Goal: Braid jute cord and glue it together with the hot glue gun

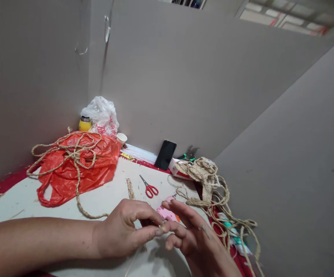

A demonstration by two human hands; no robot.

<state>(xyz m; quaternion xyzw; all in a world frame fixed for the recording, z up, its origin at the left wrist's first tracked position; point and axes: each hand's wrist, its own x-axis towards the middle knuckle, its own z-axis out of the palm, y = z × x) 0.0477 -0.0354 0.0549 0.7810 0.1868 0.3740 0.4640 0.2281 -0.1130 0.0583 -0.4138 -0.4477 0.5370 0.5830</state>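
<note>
My left hand [135, 227] is closed in a pinch, thumb against forefinger. Whatever sits at its fingertips is too small to make out. My right hand [195, 234] has its fingers apart, and one fingertip touches the tips of my left hand. A braided straw cord [78, 192] runs from the red plastic bag [106, 169] to behind my left wrist; I cannot tell if the hand holds it. Just beyond my hands lies a pink glue gun [167, 213], partly hidden. Red-handled scissors [149, 189] and a short braided strip [130, 189] rest farther off.
Against the back wall stand a yellow jar [85, 124], a white plastic bag [102, 113], a paper cup [122, 138] and a leaning phone [165, 155]. Green-handled pliers [189, 156] and piled braided cord [203, 169] occupy the right side. Grey walls enclose the white tabletop [11, 209].
</note>
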